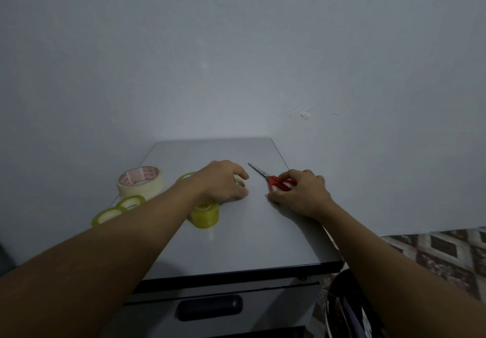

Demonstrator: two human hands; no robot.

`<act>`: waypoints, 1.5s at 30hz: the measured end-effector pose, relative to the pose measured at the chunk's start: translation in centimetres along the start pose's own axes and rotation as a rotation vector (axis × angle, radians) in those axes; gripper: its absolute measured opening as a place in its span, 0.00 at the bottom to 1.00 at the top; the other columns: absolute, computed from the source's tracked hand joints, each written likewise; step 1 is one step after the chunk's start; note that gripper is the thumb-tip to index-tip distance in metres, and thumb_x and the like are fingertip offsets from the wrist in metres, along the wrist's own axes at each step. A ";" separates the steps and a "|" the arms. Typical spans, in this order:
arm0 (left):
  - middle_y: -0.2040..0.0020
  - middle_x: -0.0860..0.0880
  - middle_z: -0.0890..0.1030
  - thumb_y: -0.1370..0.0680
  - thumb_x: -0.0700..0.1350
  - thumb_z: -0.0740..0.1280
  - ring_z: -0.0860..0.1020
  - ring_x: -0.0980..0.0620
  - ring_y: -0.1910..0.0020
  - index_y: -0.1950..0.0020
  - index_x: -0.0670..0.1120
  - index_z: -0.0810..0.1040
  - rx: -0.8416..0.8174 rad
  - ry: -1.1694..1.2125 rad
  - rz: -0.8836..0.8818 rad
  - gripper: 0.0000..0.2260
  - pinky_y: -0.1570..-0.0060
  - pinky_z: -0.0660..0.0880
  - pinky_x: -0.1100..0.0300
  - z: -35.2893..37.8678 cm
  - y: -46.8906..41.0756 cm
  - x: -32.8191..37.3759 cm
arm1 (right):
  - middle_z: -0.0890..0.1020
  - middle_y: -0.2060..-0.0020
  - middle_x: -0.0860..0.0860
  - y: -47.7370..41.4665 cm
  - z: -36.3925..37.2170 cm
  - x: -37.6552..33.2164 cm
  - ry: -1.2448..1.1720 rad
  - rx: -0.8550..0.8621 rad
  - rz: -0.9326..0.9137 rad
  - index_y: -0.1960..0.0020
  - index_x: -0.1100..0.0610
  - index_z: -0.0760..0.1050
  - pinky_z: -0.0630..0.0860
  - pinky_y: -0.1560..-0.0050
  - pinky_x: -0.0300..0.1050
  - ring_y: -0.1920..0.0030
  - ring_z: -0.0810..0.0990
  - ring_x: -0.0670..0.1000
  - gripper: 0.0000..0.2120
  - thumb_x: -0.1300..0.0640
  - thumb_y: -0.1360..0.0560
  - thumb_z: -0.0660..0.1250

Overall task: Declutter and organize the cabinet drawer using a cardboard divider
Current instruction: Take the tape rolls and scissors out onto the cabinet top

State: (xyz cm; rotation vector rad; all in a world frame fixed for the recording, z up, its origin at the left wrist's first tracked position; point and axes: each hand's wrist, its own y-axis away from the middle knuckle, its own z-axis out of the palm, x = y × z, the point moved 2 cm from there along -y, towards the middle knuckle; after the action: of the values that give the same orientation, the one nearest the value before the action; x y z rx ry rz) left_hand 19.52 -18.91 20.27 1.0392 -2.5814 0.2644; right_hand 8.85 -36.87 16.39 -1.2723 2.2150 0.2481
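Observation:
My left hand [223,182] lies on the grey cabinet top [236,237], its fingers curled over a small pale roll [239,180] that is mostly hidden. My right hand [302,195] holds the red handles of a pair of scissors [260,172], whose blades lie flat and point to the far left. Below the top, the drawer [263,308] with a black recessed handle [210,307] is closed. No cardboard divider is in view.
A wide cream masking tape roll [140,181] sits at the left edge. Several yellowish clear tape rolls [206,215] lie around my left forearm. The cabinet backs onto a plain wall. A patterned floor [434,248] and a dark round object [347,311] are at the right.

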 end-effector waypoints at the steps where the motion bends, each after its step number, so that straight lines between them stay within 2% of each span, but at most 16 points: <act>1: 0.32 0.50 0.74 0.25 0.53 0.71 0.74 0.49 0.37 0.32 0.55 0.76 0.017 0.020 -0.003 0.21 0.45 0.69 0.60 -0.2 0.2 0.0 | 0.72 0.37 0.51 0.2 -0.1 -0.1 0.007 -0.005 -0.009 0.32 0.43 0.72 0.70 0.35 0.60 0.33 0.65 0.57 0.31 0.35 0.32 0.72; 5: 0.32 0.50 0.74 0.25 0.55 0.71 0.74 0.51 0.37 0.33 0.56 0.76 0.061 0.075 0.005 0.21 0.45 0.69 0.59 -1.5 1.6 -0.2 | 0.70 0.31 0.51 1.4 -1.2 -0.5 0.013 0.017 -0.083 0.29 0.45 0.70 0.67 0.32 0.59 0.31 0.63 0.57 0.29 0.39 0.28 0.70; 9: 0.36 0.53 0.77 0.24 0.55 0.70 0.75 0.53 0.41 0.39 0.58 0.79 0.165 0.124 0.013 0.14 0.46 0.71 0.59 -3.2 5.2 -0.6 | 0.72 0.31 0.52 3.3 -2.7 -0.9 -0.020 0.090 -0.124 0.30 0.46 0.71 0.67 0.34 0.59 0.30 0.64 0.57 0.27 0.42 0.26 0.70; 12: 0.40 0.57 0.79 0.24 0.55 0.70 0.77 0.56 0.44 0.42 0.57 0.81 0.269 0.157 0.029 0.11 0.51 0.71 0.63 -4.2 9.3 -0.8 | 0.76 0.35 0.50 5.6 -3.7 -1.3 -0.086 0.188 -0.167 0.32 0.48 0.74 0.71 0.36 0.52 0.33 0.70 0.53 0.21 0.47 0.24 0.69; 15: 0.47 0.60 0.80 0.23 0.52 0.70 0.78 0.60 0.49 0.47 0.55 0.82 0.367 0.215 0.055 0.06 0.55 0.71 0.68 -4.4 14.0 -0.9 | 0.79 0.41 0.48 9.0 -4.3 -2.1 -0.158 0.274 -0.225 0.35 0.52 0.76 0.68 0.47 0.38 0.44 0.73 0.45 0.16 0.53 0.23 0.68; 17: 0.53 0.59 0.81 0.23 0.49 0.71 0.79 0.61 0.53 0.50 0.54 0.83 0.420 0.287 0.063 0.04 0.55 0.73 0.70 -3.9 16.9 -1.0 | 0.80 0.45 0.47 11.4 -4.2 -2.6 -0.185 0.306 -0.257 0.37 0.53 0.77 0.66 0.53 0.32 0.47 0.73 0.44 0.14 0.55 0.22 0.67; 19: 0.56 0.56 0.83 0.23 0.46 0.71 0.80 0.60 0.56 0.52 0.53 0.83 0.444 0.373 0.037 0.03 0.59 0.72 0.74 -2.7 19.7 -1.7 | 0.80 0.47 0.45 13.9 -3.5 -2.8 -0.231 0.299 -0.276 0.39 0.53 0.77 0.67 0.54 0.34 0.47 0.75 0.45 0.12 0.56 0.23 0.67; 21: 0.59 0.51 0.84 0.23 0.45 0.71 0.80 0.54 0.59 0.52 0.52 0.84 0.430 0.458 -0.012 0.03 0.61 0.73 0.70 -1.0 22.2 -2.7 | 0.80 0.49 0.44 16.3 -2.3 -2.8 -0.264 0.257 -0.285 0.41 0.52 0.78 0.69 0.54 0.35 0.48 0.76 0.45 0.11 0.57 0.23 0.67; 25: 0.59 0.54 0.82 0.22 0.43 0.71 0.79 0.59 0.61 0.49 0.53 0.82 0.379 0.523 -0.064 0.06 0.60 0.73 0.72 3.6 25.8 -4.8 | 0.82 0.54 0.45 20.0 1.3 -2.1 -0.228 0.111 -0.266 0.46 0.52 0.79 0.75 0.54 0.40 0.55 0.78 0.44 0.09 0.60 0.25 0.67; 29: 0.53 0.53 0.81 0.21 0.42 0.70 0.79 0.62 0.57 0.44 0.51 0.81 0.257 0.600 -0.160 0.07 0.58 0.72 0.75 8.9 28.5 -6.0 | 0.80 0.53 0.45 22.8 6.0 -1.3 -0.169 -0.071 -0.279 0.45 0.53 0.78 0.70 0.55 0.38 0.53 0.77 0.46 0.11 0.60 0.27 0.67; 34: 0.42 0.53 0.78 0.20 0.47 0.68 0.77 0.55 0.44 0.33 0.53 0.76 -0.009 0.505 -0.286 0.15 0.54 0.71 0.72 16.5 30.8 -8.1 | 0.79 0.48 0.47 25.9 11.9 1.4 -0.167 -0.320 -0.220 0.38 0.53 0.77 0.69 0.51 0.36 0.47 0.78 0.47 0.16 0.60 0.25 0.68; 37: 0.37 0.50 0.77 0.21 0.50 0.68 0.77 0.55 0.44 0.29 0.55 0.73 -0.139 0.420 -0.332 0.20 0.53 0.71 0.67 20.1 32.1 -9.3 | 0.79 0.44 0.47 27.6 15.1 3.6 -0.124 -0.455 -0.166 0.34 0.52 0.75 0.67 0.52 0.33 0.47 0.75 0.46 0.19 0.58 0.25 0.69; 39: 0.33 0.48 0.75 0.21 0.50 0.69 0.77 0.52 0.39 0.28 0.55 0.71 -0.232 0.425 -0.339 0.22 0.51 0.72 0.66 22.2 32.9 -9.6 | 0.78 0.43 0.49 29.0 17.1 4.9 -0.095 -0.542 -0.112 0.34 0.52 0.75 0.68 0.52 0.36 0.48 0.75 0.48 0.20 0.56 0.25 0.71; 41: 0.28 0.47 0.71 0.22 0.50 0.70 0.74 0.50 0.34 0.27 0.55 0.70 -0.297 0.437 -0.351 0.24 0.45 0.73 0.61 23.9 33.3 -9.8 | 0.78 0.45 0.49 30.3 18.9 6.1 -0.091 -0.579 -0.044 0.35 0.52 0.76 0.72 0.50 0.39 0.49 0.76 0.48 0.20 0.55 0.27 0.73; 44: 0.29 0.46 0.67 0.24 0.53 0.72 0.77 0.49 0.41 0.26 0.57 0.68 -0.374 0.412 -0.413 0.28 0.51 0.74 0.62 25.9 33.6 -9.8 | 0.78 0.50 0.46 31.8 20.9 7.3 -0.078 -0.631 0.095 0.36 0.51 0.77 0.75 0.45 0.41 0.51 0.76 0.47 0.23 0.51 0.30 0.75; 45: 0.29 0.45 0.65 0.25 0.54 0.72 0.76 0.47 0.41 0.26 0.58 0.67 -0.413 0.384 -0.431 0.28 0.50 0.73 0.62 26.6 33.8 -9.9 | 0.77 0.51 0.46 32.1 21.3 7.7 -0.066 -0.643 0.138 0.37 0.51 0.77 0.74 0.44 0.41 0.51 0.76 0.47 0.23 0.50 0.30 0.75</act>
State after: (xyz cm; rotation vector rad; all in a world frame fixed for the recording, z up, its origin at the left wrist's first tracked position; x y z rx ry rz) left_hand -3.92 3.61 -9.50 1.2075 -1.9052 -0.1599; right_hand -12.95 -16.46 -9.19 -1.3875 2.2454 1.1090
